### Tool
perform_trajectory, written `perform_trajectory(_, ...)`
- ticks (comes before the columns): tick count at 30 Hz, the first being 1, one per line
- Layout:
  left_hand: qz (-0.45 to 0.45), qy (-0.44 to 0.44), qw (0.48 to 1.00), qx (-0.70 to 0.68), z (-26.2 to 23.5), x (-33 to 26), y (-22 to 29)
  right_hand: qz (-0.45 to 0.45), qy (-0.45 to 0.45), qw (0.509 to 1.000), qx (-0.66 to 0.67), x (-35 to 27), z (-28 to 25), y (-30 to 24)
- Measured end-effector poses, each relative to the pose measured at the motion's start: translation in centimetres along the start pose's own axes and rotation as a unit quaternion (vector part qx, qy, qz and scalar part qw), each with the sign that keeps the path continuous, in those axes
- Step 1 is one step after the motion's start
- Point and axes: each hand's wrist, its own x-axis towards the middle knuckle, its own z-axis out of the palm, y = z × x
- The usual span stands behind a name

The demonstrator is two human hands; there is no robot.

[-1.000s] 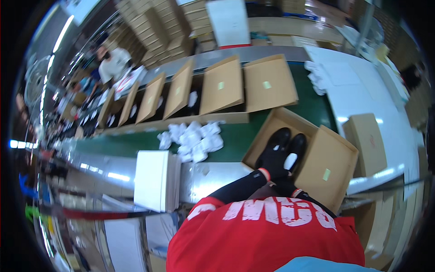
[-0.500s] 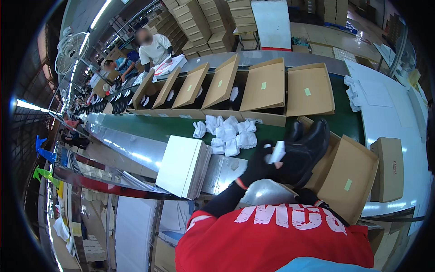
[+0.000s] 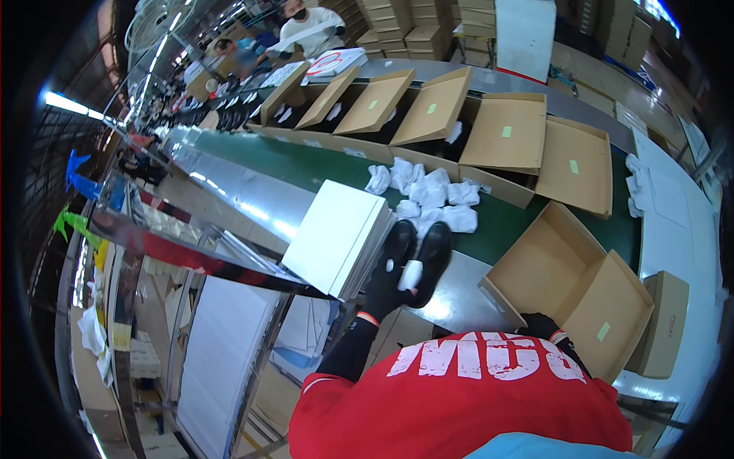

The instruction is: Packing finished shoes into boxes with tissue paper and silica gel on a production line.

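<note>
My left hand (image 3: 388,289), in a black glove with bare fingertips, grips a pair of black shoes (image 3: 434,260) by the heel end. White patches show at its fingers. The shoes hang over the near edge of the metal bench, their toes close to crumpled white paper bundles (image 3: 430,190). At the near side of an open brown shoe box (image 3: 544,260), my right hand (image 3: 540,326) grasps the rim, its fingers partly hidden. No shoes show inside this box, and its lid (image 3: 604,321) leans open on the right.
Left of the shoes stands a stack of white sheets (image 3: 336,237). Several open shoe boxes (image 3: 501,138) line the green conveyor belt (image 3: 306,168). A closed brown box (image 3: 664,325) lies on the white table at right. Co-workers (image 3: 310,34) stand at the far left end.
My left hand has carried the shoes leftward, away from the shoe box to beside the white stack. The box interior is now uncovered, and my right hand is still at its near side. The view has shifted.
</note>
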Motion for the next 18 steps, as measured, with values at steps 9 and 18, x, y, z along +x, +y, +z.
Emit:
perform_trajectory(9, -0.052, 0.448, 0.835, -0.315, -5.7, -5.6, -6.9, 0.016, 0.106, 0.993, -0.057, 1.7, -3.1, -4.7)
perform_trajectory(18, -0.207, 0.618, 0.715, -0.254, -15.0, -13.1, -24.9, -0.007, 0.036, 0.994, -0.107, 2.7, -0.2, -3.7)
